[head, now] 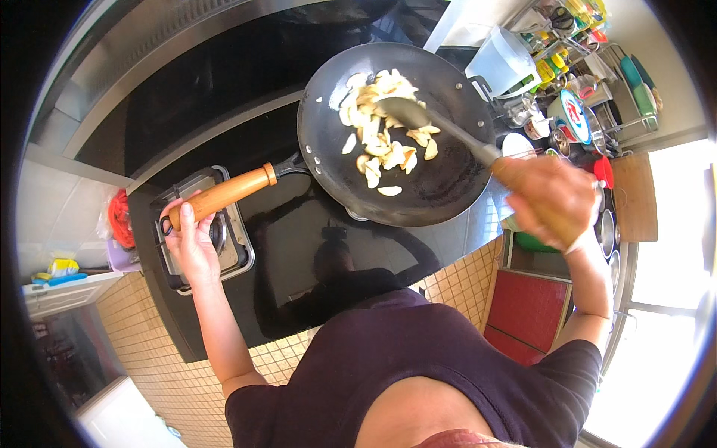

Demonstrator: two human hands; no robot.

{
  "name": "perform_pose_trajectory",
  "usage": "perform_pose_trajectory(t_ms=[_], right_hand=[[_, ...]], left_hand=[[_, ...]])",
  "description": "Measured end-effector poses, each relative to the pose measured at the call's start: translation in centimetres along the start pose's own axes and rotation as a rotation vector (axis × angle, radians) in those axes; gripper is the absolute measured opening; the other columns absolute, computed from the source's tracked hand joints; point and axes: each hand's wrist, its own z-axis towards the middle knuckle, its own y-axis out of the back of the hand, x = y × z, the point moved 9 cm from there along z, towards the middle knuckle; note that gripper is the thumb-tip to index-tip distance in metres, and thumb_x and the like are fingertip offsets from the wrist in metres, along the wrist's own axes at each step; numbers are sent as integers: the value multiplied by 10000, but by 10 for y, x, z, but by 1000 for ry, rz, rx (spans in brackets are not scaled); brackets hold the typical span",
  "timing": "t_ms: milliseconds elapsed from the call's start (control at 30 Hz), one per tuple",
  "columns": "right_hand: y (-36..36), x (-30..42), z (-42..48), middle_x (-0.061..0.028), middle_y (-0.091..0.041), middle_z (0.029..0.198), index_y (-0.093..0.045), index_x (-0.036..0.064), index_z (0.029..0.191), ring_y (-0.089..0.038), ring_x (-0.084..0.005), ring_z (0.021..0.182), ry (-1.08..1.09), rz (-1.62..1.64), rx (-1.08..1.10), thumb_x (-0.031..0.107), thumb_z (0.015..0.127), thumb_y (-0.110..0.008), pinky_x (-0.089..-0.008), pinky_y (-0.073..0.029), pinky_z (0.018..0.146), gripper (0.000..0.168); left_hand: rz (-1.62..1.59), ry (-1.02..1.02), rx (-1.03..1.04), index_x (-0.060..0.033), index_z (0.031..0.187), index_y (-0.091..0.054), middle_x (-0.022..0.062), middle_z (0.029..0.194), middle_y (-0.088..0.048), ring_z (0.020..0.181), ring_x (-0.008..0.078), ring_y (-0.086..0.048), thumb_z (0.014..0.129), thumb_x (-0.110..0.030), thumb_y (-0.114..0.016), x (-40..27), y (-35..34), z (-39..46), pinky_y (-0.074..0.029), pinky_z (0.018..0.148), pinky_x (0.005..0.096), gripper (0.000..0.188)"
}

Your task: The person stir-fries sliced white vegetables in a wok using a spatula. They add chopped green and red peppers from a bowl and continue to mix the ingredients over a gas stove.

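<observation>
A dark metal wok [448,185] sits over the right part of the black hob, with many pale sliced pieces of food [392,154] spread on its left and middle. My left hand [193,241] grips the end of the wok's wooden handle [229,193], out to the left. In my right hand [552,196], blurred, is the wooden handle of a metal spatula [406,112]. Its blade lies over the upper part of the food, hiding some pieces.
Beneath my left hand is a gas burner [238,252] with a metal tray. Right of the wok stand a translucent plastic container [500,61], an enamel basin with a lid [572,116], bowls, bottles and a wire rack. A wooden board [634,196] stands farther right.
</observation>
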Motion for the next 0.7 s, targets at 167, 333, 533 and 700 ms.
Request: perform_pose_trajectory(t_ms=[167,333,533,700], right_hand=[[50,-102,-26,-82,-664,727,-649,-20,805,-534,-93,516,-762,328,-402,140,785,-673,-215,-408,469,162],[24,-143,-22,-107,-643,658,-653,-58,800,-537,-106,476,-916,460,-405,181,798,-651,-220,-419,460,240],[51,-118,-4,-100,-664,711,-665,-51,861,-565,-98,545,-633,453,-453,82,777,-681,-206,-442,509,158],[28,-146,-3,-88,-667,699,-679,-24,846,-552,-83,535,-746,388,-410,93,782,-676,-196,-433,501,134]], left_hand=[[-13,-22,-1,-81,1067,-518,164,1058,-610,937,205,-607,903,-143,-582,3,-1,0,-524,768,330,186],[-17,-14,2,-83,1073,-511,163,1050,-612,938,209,-606,905,-144,-580,3,-2,2,-520,769,333,192],[-12,-11,-6,-81,1075,-507,165,1054,-610,938,216,-605,906,-139,-577,3,1,-1,-520,777,342,192],[-20,-25,8,-81,1078,-507,163,1058,-608,940,219,-604,906,-141,-576,2,-4,0,-521,781,341,194]])
